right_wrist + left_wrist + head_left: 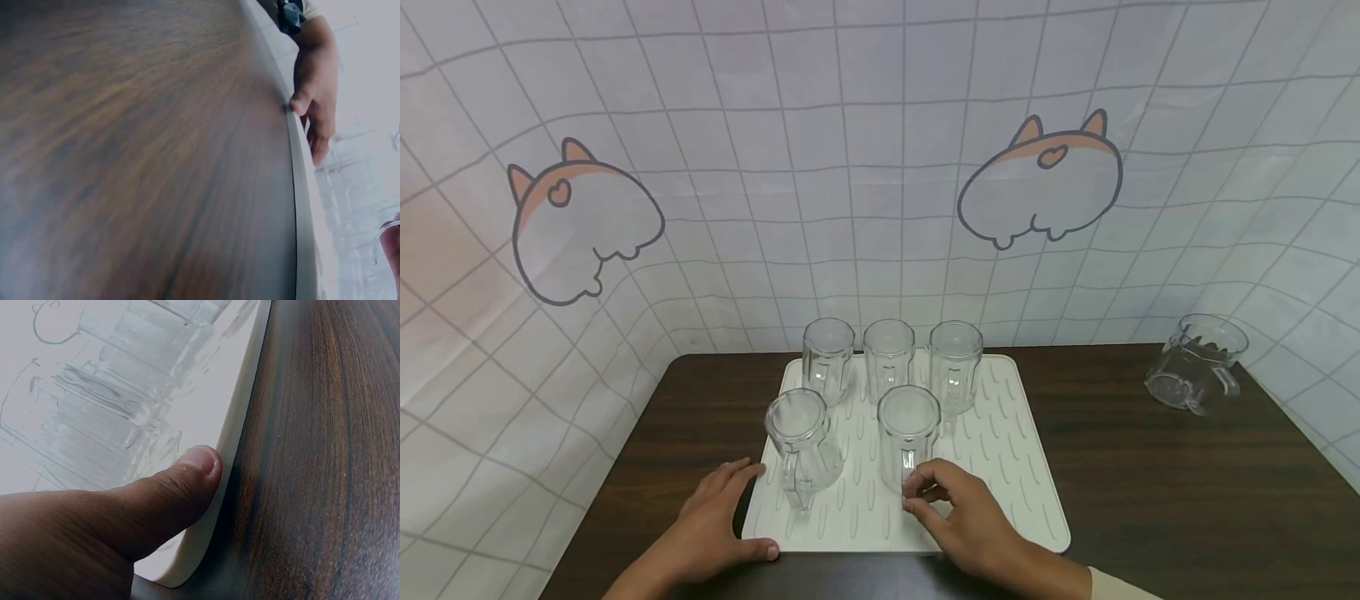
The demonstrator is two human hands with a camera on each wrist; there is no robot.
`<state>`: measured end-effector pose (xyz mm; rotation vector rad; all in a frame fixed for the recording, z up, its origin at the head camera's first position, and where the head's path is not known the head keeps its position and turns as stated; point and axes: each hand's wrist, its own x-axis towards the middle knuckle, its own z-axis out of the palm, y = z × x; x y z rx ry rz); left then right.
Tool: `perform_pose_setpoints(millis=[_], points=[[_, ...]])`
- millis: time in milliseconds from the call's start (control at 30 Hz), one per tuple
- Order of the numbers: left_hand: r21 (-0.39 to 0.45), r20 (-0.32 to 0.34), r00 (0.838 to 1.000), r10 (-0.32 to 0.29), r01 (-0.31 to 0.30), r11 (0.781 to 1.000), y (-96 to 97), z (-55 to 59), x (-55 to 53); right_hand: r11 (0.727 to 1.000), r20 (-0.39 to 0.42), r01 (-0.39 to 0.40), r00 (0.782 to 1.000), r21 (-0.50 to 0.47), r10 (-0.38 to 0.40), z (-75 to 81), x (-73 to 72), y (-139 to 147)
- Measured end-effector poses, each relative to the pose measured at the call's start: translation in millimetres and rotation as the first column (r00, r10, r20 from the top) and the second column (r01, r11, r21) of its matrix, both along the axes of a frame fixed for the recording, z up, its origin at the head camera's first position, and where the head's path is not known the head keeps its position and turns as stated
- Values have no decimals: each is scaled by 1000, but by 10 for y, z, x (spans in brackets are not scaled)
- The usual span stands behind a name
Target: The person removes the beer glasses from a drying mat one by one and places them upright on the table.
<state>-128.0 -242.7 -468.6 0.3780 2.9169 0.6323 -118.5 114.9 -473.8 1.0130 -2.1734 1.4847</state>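
Mug (pixel 906 437) vertical, handle (pixel 909 462) (in right hand (pixel 961 507)) nearward

clear glass mug (pixel 895 446), handle frontward, midway across a flat white mat (pixel 1011 492) with rounded corners

Right fingers (pixel 937 472) on a glass mug (pixel 908 433)

Clear, glossy mugs (pixel 908 433) of smooth glass or plastic on a matt, off-white mat (pixel 1011 475), rubbery-looking (its surface textured with short grooves or ridges). Dark wood-grain tabletop (pixel 1150 492) with a soft sheen; rippled, cloth-like backdrop (pixel 820 150); matt fabric sleeve (pixel 1112 586).
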Motion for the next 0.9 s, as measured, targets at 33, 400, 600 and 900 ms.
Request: perform_pose_setpoints(millis=[33, 400, 600, 900], points=[[-1, 1, 1000, 1, -1, 1000, -1, 1, 1, 1000, 0, 3, 1000, 1, -3, 0, 2, 23], [-19, -3, 1000, -2, 2, 1000, 1, -4, -7, 999, 0, 30, 1000, 12, -30, 25, 35, 314], [-21, -1, 1000, -4, 4, 1000, 7, -5, -9, 998, -38, 69, 997, 14, -68, 15, 53, 469], [-18, -5, 1000, -8, 8, 1000, 9, 3, -7, 995, -3, 97, 995, 16, -97, 51, 96, 618]])
